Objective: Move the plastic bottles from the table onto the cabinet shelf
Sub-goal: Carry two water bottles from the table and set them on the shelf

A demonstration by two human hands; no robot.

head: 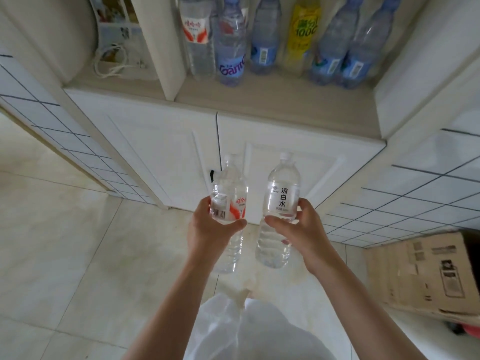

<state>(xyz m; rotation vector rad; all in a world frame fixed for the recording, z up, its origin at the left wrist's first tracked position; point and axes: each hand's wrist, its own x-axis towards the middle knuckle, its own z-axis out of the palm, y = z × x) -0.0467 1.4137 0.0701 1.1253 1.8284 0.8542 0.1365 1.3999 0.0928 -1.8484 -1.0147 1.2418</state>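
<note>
Frame centre: left hand (207,229) grips clear red-labelled plastic bottle (228,201); right hand (301,229) grips clear white-labelled plastic bottle (279,203). Six bottles already on pale cabinet shelf (272,105), top; two left to place.

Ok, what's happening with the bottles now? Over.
Left hand holds red-label bottle. Right hand holds white-label bottle. Shelf front free, six bottles behind.

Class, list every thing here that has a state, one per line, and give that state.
Left hand: gripping red-label bottle, capped, upright.
Right hand: gripping white-label bottle, capped, upright.
Shelf bottles: standing in a row.
Cabinet doors: closed.
Cardboard box: on its side.
</note>
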